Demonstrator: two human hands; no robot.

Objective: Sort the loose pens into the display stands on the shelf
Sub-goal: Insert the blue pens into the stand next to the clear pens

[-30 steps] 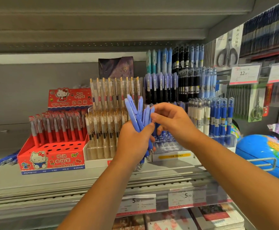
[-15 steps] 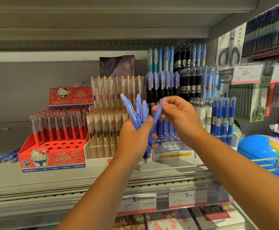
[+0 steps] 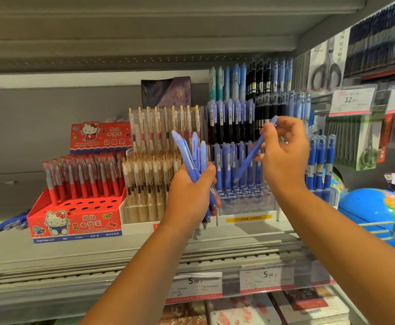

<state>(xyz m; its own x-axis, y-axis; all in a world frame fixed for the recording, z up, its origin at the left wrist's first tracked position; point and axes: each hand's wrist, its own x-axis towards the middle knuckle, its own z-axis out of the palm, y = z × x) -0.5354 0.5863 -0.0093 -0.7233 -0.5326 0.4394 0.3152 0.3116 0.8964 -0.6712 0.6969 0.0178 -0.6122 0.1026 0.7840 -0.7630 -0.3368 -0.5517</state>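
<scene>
The right hand (image 3: pixel 285 156) pinches one blue pen (image 3: pixel 252 153) by its upper end between thumb and fingertips. The pen slants down and to the left, its tip hanging just above the open holes in the front of the clear stand (image 3: pixel 250 206). Behind those holes, rows of matching blue pens stand upright, with darker and paler ones on the tiers above.

Just to the left, the left hand (image 3: pixel 191 191) is wrapped around a bunch of blue pens (image 3: pixel 193 152). They fan out above the fist and their tips poke out below it.

Both stands sit on the grey shelf (image 3: pixel 51 254). Beside the clear stand is a block of see-through pens with gold clips (image 3: pixel 149 174), and left of that a red cartoon-cat stand (image 3: pixel 74 224) with red pens at the back and bare holes in front. A few more loose blue pens (image 3: pixel 11 222) lie flat on the shelf at the far left. A blue globe (image 3: pixel 377 212) sits at the right, and price tags (image 3: pixel 265 276) hang along the shelf edge.
</scene>
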